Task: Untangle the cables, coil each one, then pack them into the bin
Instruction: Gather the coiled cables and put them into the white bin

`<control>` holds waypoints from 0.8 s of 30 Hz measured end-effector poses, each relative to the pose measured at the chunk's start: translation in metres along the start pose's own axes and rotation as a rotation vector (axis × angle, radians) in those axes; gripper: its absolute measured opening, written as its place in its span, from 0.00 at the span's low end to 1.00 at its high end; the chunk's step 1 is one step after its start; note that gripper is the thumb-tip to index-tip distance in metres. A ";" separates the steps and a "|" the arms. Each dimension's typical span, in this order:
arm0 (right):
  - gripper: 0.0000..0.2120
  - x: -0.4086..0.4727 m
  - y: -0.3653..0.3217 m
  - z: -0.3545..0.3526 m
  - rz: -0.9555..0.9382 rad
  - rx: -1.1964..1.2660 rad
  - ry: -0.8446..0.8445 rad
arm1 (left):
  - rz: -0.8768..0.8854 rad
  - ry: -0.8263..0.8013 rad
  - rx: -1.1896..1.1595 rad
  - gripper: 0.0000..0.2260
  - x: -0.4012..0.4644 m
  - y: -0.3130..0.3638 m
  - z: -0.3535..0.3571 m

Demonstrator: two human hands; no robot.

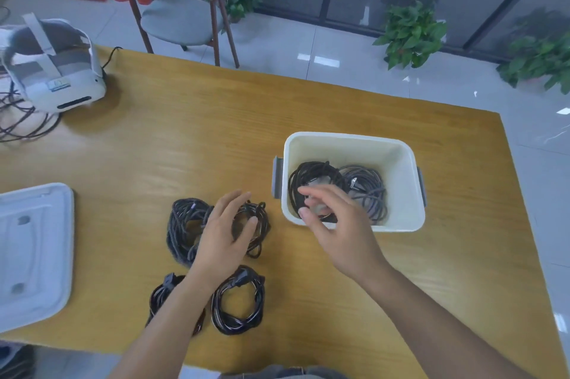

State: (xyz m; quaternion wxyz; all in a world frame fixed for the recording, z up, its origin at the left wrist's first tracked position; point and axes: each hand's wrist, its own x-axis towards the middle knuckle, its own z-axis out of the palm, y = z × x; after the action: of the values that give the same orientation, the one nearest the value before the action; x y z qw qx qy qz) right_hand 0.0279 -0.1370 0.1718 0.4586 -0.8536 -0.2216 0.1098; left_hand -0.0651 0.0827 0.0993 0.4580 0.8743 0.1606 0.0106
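A: Layout?
B: Wooden surface (pixel 154 138). White bin lid (pixel 34 252) at its left edge, white VR headset (pixel 58 70) far left. White bin (pixel 398 159) right of centre, grey handles on both sides.
A: Cables?
B: Two coils in the bin: black coil (pixel 308 172) left, grey coil (pixel 368 190) right. Four on the surface left of the bin: braided grey coil (pixel 182 224), thin dark coil (pixel 259 224) beside it, two black power-cord coils nearer the person (pixel 239 301) (pixel 160 295).
A: Hands?
B: Left hand (pixel 225 240) is over the thin dark coil, fingers spread, gripping nothing. Right hand (pixel 336 224) hovers over the bin's near rim, fingers loose, blurred, holding nothing.
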 end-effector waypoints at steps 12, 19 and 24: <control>0.22 -0.070 0.045 0.126 0.284 -0.275 -0.465 | -0.364 0.322 0.070 0.22 -0.130 -0.085 -0.045; 0.22 -0.073 0.049 0.152 0.367 -0.274 -0.463 | -0.512 0.239 0.092 0.23 -0.152 -0.121 -0.043; 0.19 -0.069 0.048 0.154 0.412 -0.286 -0.450 | -0.525 0.192 0.076 0.22 -0.149 -0.127 -0.043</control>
State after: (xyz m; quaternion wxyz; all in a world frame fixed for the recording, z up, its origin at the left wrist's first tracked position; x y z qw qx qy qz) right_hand -0.0799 -0.0801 0.0451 0.2418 -0.8906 -0.1532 0.3534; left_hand -0.2479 0.1407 0.0409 0.3948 0.8143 0.4243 -0.0317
